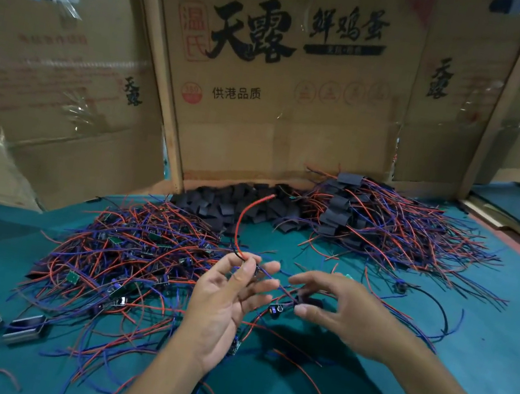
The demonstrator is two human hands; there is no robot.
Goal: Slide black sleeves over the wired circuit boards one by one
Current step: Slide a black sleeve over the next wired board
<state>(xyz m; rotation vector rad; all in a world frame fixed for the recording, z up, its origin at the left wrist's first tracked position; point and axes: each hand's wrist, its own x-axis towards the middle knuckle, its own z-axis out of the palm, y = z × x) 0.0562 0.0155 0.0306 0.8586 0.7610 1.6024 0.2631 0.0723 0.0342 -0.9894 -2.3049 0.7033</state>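
Observation:
My left hand (226, 298) is raised over the green table, pinching red and blue wires between thumb and forefinger; one red wire (242, 218) arcs up from it. Level with it on the right, my right hand (332, 308) pinches a black sleeve (313, 301) on those same wires, which run between the two hands. A small dark component (273, 312) hangs below them. To the left lies a tangle of wired circuit boards (136, 258). A heap of loose black sleeves (225, 206) sits at the back, with sleeved boards (385, 226) piled at the back right.
Cardboard boxes (272, 77) wall off the back of the green table (503, 344). Two small metal blocks (3, 327) lie at the front left. Loose red and blue wires (316, 384) stray across the front. A black wire loop (440, 308) lies at the right.

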